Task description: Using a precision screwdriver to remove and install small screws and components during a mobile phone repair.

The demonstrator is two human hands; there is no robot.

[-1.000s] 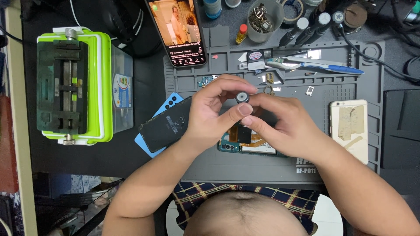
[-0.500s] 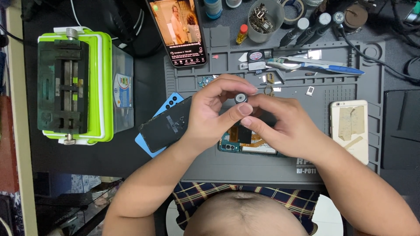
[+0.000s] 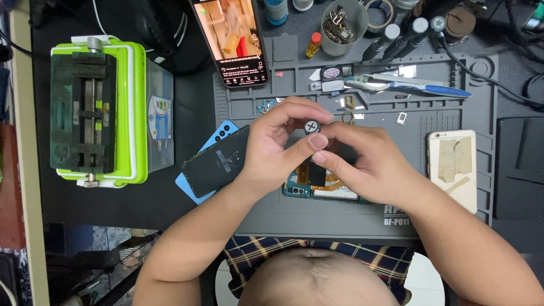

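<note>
Grey and round, the screwdriver cap [image 3: 312, 127] with its white cross stands upright over the opened phone [image 3: 320, 182], pinched by the left hand [image 3: 272, 147] and the right hand [image 3: 368, 161], both closed narrowly. The black back cover [image 3: 218, 164] already lies aside on the grey mat [image 3: 442, 209]; inner boards remain exposed.

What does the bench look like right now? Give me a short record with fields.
left hand: fingertips on a small round screwdriver cap
right hand: fingers at the same cap, from below
under the hands: opened phone, insides showing
left of it: black back cover lying on a blue cover
surface: grey work mat
far left: green clamp jig
top: lit phone, cup of small parts
right: white phone, face down
</note>
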